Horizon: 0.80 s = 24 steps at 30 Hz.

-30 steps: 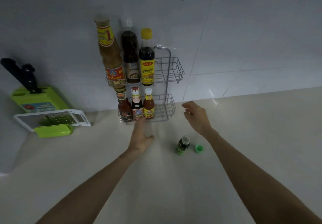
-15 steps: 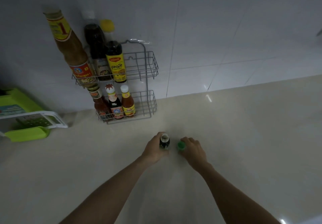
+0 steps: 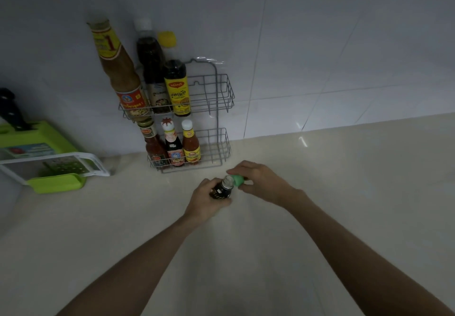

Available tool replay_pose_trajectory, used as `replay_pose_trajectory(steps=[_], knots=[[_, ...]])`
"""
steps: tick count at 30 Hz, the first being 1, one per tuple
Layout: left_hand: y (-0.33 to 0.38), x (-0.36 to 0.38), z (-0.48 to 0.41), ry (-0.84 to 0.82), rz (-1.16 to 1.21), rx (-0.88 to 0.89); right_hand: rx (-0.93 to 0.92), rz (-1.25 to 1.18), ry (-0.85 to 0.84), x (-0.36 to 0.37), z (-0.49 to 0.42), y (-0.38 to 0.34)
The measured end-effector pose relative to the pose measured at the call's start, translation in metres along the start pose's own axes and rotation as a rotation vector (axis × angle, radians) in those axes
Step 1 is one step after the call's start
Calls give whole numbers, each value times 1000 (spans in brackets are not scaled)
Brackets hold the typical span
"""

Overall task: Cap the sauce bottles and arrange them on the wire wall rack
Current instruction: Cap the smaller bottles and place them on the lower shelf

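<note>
Far over at the left edge, a green knife block (image 3: 32,138) sits on the pale surface (image 3: 344,192) with a dark handle sticking up out of it, and a white-framed grater (image 3: 61,165) rests over a green tray just in front of it. Next along, the wire wall rack (image 3: 216,99) hangs on the tiled wall. Its upper basket carries three tall bottles at its left end: a brown sauce bottle (image 3: 118,69), a dark bottle with a clear cap (image 3: 150,64) and a yellow-capped bottle (image 3: 176,82). Its lower basket carries three small sauce bottles (image 3: 172,146), also crowded to the left, so the right part of each basket is bare wire. Below and slightly right of the rack, the left hand (image 3: 206,200) reaches in from the lower left, forearm stretched out, its grip wrapped around the body of a small dark bottle (image 3: 221,189) that tilts with its open mouth toward the right. Just beside that mouth, the right hand (image 3: 261,182) comes in from the lower right, wrist bent inward, its grip pinching a green cap (image 3: 238,179) between thumb and fingers. The cap is at the bottle's mouth, not seated on it. Whether the bottle touches the surface I cannot tell.
</note>
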<state>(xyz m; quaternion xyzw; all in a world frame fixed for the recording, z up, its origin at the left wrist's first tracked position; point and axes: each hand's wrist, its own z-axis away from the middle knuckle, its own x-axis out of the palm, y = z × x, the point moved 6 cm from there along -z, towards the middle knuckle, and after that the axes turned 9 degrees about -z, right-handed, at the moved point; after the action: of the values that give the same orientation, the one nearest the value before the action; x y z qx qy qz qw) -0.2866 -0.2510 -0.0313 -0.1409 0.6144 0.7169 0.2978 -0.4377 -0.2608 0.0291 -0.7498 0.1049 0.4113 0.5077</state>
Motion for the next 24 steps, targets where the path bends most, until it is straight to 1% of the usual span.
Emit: replay_pose_trajectory(steps=[2,5,7,10,12,16,18,19,21,24], knots=[[2,-11,6,-33,13,8,-38,83,-105,-4,-9,-21],[8,-24,16,-85,37,22,-155,160,-188,-8,-21,-57],[9,-30,21,-111,54,17,-196,171,-241,-9,-27,-76],[9,-39,31,-146,82,19,-129,96,-305,-11,-31,-89],[10,-42,37,-200,155,15,-79,-4,-304,-15,-31,-93],[16,-42,53,-394,329,-74,-38,-157,-273,-24,-32,-106],[19,-41,58,-489,399,-95,-37,-184,-286,-26,-35,-115],[21,-42,61,-510,415,-92,-33,-178,-298,-27,-36,-118],[23,-44,61,-489,395,-81,-2,-131,-331,-29,-39,-120],[23,-47,60,-382,346,-77,76,-42,-379,-29,-40,-117]])
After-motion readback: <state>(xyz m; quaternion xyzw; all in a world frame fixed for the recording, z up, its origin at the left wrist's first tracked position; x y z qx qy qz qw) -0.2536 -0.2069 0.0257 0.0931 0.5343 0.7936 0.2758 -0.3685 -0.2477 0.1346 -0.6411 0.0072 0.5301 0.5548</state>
